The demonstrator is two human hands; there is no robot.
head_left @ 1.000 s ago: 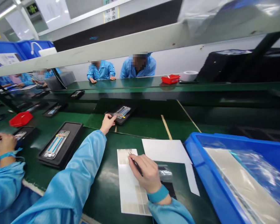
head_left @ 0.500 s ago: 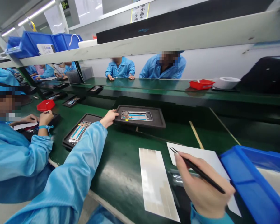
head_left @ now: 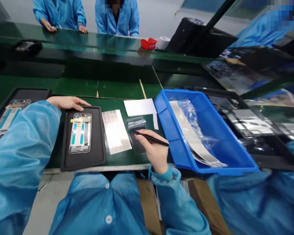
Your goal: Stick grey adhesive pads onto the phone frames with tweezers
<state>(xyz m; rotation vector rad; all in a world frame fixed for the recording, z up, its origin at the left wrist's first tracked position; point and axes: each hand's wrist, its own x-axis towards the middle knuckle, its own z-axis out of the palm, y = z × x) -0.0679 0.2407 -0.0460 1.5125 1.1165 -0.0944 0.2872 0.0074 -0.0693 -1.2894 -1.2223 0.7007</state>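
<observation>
1. I count two silver phone frames: the centre-left frame (head_left: 80,133) in a black rectangular tray (head_left: 96,156), long axis near-to-far; the leftmost frame (head_left: 9,120) partly behind my blue sleeve (head_left: 36,130).
2. Left hand (head_left: 66,102) touches that tray's far edge; grip, I cannot tell.
3. Right hand (head_left: 155,150) holds black tweezers (head_left: 153,138).
4. One blue plastic bin (head_left: 171,130) stands right.

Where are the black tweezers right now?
In the head view, the black tweezers are in the person's right hand, near the middle, just left of the blue bin.
</observation>
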